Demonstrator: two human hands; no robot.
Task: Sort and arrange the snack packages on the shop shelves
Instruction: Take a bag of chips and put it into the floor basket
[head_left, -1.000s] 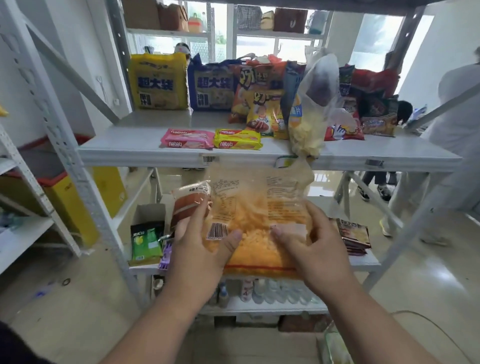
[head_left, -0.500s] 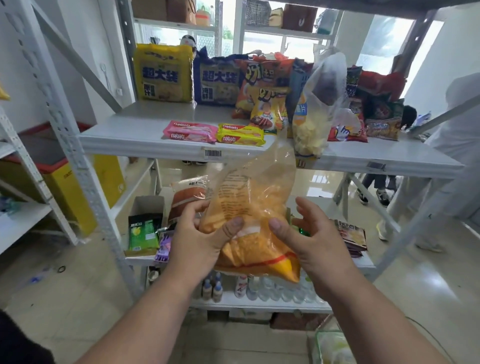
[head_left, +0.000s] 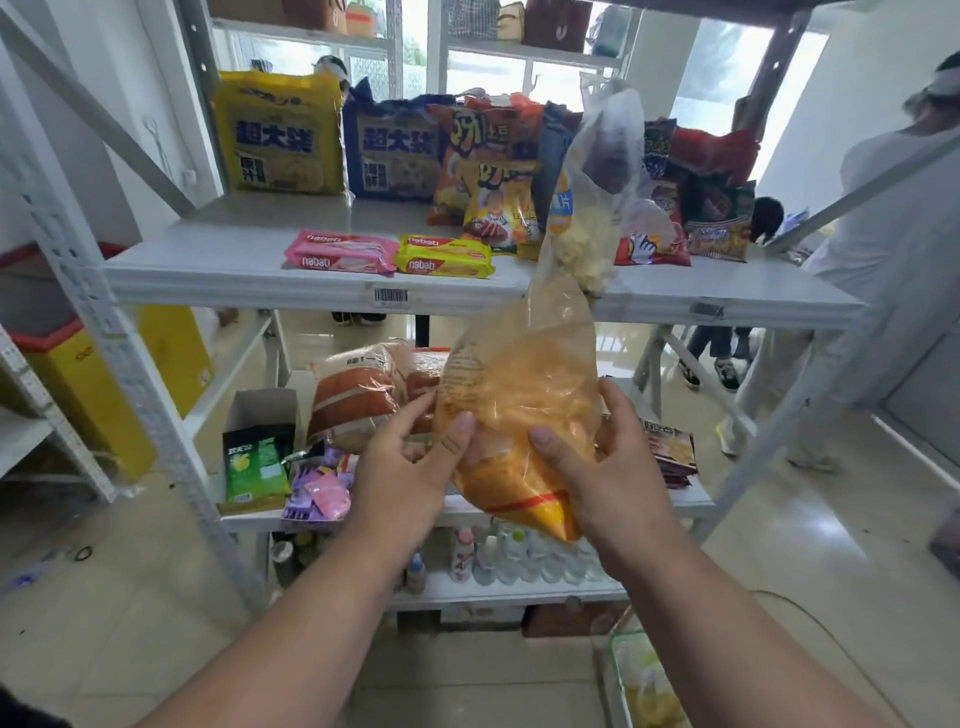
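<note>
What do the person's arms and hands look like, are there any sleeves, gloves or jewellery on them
Both forearms are bare right down to the frame's lower edge, with no sleeve reaching them. The left hand and the right hand wear no gloves, and no ring, watch or bracelet shows. The nails look short and unpainted. A bit of dark fabric sits at the lower left corner, possibly clothing.

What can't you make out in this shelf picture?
- Head view: the print on the orange bag is too small and creased to read.
- The brown packet is partly hidden behind the left hand and the orange bag.
- The bin at bottom right is cut off by the frame edge.
</note>
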